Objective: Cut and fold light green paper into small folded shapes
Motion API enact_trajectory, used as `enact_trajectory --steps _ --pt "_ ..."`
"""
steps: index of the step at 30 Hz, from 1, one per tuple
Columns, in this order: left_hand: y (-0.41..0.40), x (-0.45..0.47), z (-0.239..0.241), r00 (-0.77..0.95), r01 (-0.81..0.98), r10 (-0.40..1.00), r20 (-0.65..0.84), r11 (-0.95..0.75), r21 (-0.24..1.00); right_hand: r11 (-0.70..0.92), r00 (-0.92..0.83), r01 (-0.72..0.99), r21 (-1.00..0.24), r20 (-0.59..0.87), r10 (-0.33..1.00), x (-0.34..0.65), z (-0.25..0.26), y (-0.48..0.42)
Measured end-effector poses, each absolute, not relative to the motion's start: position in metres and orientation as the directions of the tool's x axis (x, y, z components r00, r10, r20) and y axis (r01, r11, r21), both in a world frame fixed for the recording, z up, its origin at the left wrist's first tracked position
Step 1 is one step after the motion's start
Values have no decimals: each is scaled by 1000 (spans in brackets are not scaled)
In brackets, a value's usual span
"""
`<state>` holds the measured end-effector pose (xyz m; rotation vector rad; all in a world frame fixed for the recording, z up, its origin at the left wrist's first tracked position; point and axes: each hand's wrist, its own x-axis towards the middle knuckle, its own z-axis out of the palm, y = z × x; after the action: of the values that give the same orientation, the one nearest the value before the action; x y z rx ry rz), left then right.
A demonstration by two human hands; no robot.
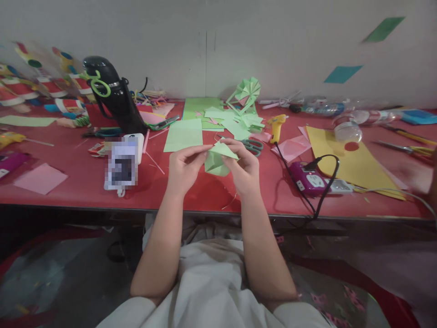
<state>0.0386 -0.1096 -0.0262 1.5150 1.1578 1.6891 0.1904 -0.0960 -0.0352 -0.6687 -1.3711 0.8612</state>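
Note:
Between my two hands is a small piece of light green paper [217,167], partly folded, held above the red table near its front edge. My left hand [186,166] pinches its left side between thumb and fingers. On the right side, my right hand [245,166] grips the paper, with the thumb at the front and fingers behind. Just beyond my hands lie a flat green sheet [184,135] and several loose green pieces [235,126]. A folded green paper wheel [248,92] stands behind them. Scissors with teal handles [253,146] lie beyond my right hand.
A purple power strip [309,180] with black cables sits at right, near a yellow glue gun [277,127], yellow paper [344,157] and plastic bottles [350,132]. At left are a phone [122,161], a tall black object [112,95] and pink paper [41,178]. A blurred hand shows at far right.

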Motion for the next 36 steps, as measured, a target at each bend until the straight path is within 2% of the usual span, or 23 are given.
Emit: enact_trajectory --steps 10,18,24,31,36 --pt "-111 39 -26 -131 86 893 431 -423 902 389 111 -105 -915 378 919 187 -37 -96" --pt "-104 37 -29 -298 22 857 421 -435 900 430 72 -129 -894 424 903 186 -35 -95" --pt "-103 34 -30 -187 -102 919 348 -370 923 452 122 -153 -879 437 891 189 -40 -90" --pt "-106 35 -27 -115 -25 938 328 -333 943 504 -30 -40 -863 505 863 192 -38 -94" --pt "-105 33 -26 -92 86 922 375 -368 926 413 41 -106 -904 411 911 189 -36 -96"
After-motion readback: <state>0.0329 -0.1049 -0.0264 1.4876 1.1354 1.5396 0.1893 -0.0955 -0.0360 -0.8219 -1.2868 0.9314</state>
